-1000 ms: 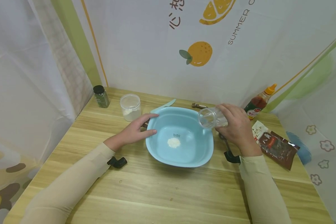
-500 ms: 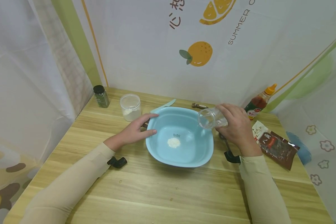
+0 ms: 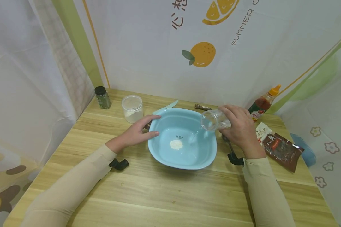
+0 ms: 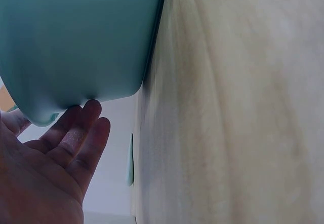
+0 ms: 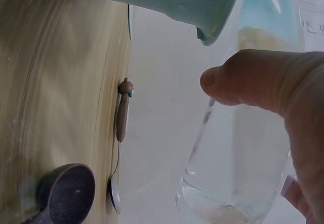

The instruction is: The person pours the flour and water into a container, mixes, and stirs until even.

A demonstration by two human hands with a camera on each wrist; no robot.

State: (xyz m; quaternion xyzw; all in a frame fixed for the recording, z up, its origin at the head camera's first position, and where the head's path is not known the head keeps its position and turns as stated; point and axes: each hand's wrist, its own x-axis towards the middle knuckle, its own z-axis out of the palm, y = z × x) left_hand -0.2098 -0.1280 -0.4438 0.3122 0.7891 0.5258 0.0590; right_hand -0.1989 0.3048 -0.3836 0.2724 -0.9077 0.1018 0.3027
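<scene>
A light blue basin [image 3: 187, 157] stands on the table with a small heap of white powder [image 3: 176, 144] on its floor. My left hand [image 3: 137, 132] holds its left rim, thumb over the edge and fingertips [image 4: 91, 110] against the outer wall. Over the right rim my right hand [image 3: 238, 127] grips a clear cup [image 3: 211, 119], tilted with its mouth toward the basin. A thin stream of clear liquid [image 3: 195, 135] runs from the cup into the basin. In the right wrist view, the thumb [image 5: 238, 77] lies along the clear cup, with liquid near its bottom.
Behind left are a jar of white powder [image 3: 132, 110], a black-lidded spice bottle [image 3: 103, 98] and a pale green knife [image 3: 167, 106]. A spoon [image 5: 121, 127] and a dark measuring scoop [image 5: 68, 193] lie right. Beyond stand a sauce bottle [image 3: 261, 105] and a brown packet [image 3: 281, 149].
A stream of liquid now shows clearly between the cup and the basin floor. Both hands and the basin have kept nearly the same places.
</scene>
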